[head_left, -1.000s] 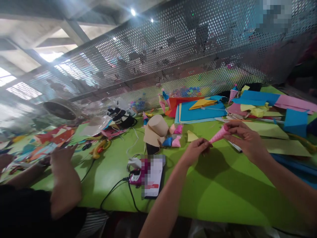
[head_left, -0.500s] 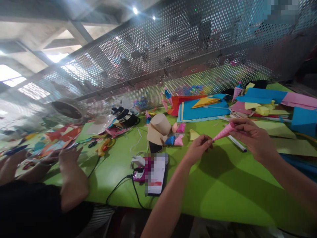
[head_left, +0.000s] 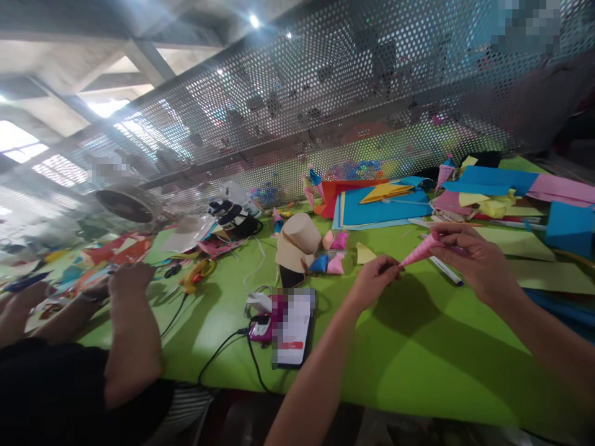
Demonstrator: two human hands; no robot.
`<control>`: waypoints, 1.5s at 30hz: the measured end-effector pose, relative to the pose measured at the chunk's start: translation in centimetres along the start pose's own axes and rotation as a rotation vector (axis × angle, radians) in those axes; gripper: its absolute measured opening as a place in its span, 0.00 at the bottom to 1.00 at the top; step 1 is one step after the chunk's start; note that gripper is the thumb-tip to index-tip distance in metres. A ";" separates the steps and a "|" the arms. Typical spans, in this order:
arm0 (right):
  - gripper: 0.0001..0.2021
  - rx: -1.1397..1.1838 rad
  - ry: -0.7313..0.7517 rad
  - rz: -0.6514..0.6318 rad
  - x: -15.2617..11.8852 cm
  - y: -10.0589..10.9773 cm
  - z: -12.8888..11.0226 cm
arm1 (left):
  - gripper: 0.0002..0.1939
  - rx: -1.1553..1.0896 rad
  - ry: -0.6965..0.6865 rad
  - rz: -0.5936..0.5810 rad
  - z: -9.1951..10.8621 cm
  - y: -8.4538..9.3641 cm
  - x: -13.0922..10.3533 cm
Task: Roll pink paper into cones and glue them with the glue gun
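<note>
Above the green table (head_left: pixel 418 378), a pink patterned paper cone (head_left: pixel 419 251) is stretched between my two hands. My left hand (head_left: pixel 375 279) pinches its narrow tip. Around the wide end, the fingers of my right hand (head_left: pixel 475 260) are closed; part of that end is hidden behind them. A white pen (head_left: pixel 446 270) lies on the table just under the cone. Left of my left hand are a small yellow paper piece (head_left: pixel 365 253) and small packets of soft clay-like material, one blue (head_left: pixel 318 264) and others pink (head_left: pixel 335 264).
A phone (head_left: pixel 295 328) lies beside a magenta power block (head_left: pixel 261 331) with cables. Beige rolled material (head_left: pixel 297 238) stands behind them. Blue paper sheets (head_left: pixel 372 209) and finished-looking cones (head_left: pixel 316 179) are at the back. A co-worker's arm (head_left: pixel 132 328) is at left, near a yellow glue gun (head_left: pixel 195 275).
My left hand has shifted very slightly to the right along the tip; the cone stays between my hands. The co-worker's near hand and arm have moved upward a little.
</note>
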State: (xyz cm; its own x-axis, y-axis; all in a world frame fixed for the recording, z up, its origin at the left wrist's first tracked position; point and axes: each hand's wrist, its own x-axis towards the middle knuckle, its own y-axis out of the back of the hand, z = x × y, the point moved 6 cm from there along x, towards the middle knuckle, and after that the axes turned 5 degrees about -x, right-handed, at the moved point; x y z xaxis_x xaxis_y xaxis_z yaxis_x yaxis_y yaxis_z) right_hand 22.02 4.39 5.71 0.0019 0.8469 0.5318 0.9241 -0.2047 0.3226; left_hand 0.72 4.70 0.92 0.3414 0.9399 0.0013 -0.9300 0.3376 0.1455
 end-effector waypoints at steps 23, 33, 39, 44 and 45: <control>0.06 0.051 -0.006 -0.036 -0.1 -0.2 0.2 | 0.14 -0.123 0.054 -0.063 -0.8 0.2 0.1; 0.07 0.004 -0.010 -0.005 0.0 0.0 -0.5 | 0.16 -0.158 0.062 -0.078 -0.7 0.0 0.0; 0.05 -0.038 0.034 0.000 0.0 0.0 -1.0 | 0.19 -0.136 0.053 -0.047 -0.5 0.2 0.0; 0.05 -0.009 0.044 -0.024 -0.2 -0.3 -1.1 | 0.19 -0.119 0.047 -0.068 -0.5 -0.1 -0.1; 0.06 -0.005 0.041 -0.034 -0.3 -0.4 -1.0 | 0.18 -0.122 0.047 -0.064 -0.6 -0.1 -0.1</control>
State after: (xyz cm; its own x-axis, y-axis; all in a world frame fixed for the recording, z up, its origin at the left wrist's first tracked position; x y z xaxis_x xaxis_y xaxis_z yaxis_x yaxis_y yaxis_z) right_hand 21.24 3.75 6.23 -0.0447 0.8325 0.5522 0.9214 -0.1792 0.3448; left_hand 0.75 4.63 0.33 0.3969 0.9165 -0.0506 -0.9170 0.3984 0.0224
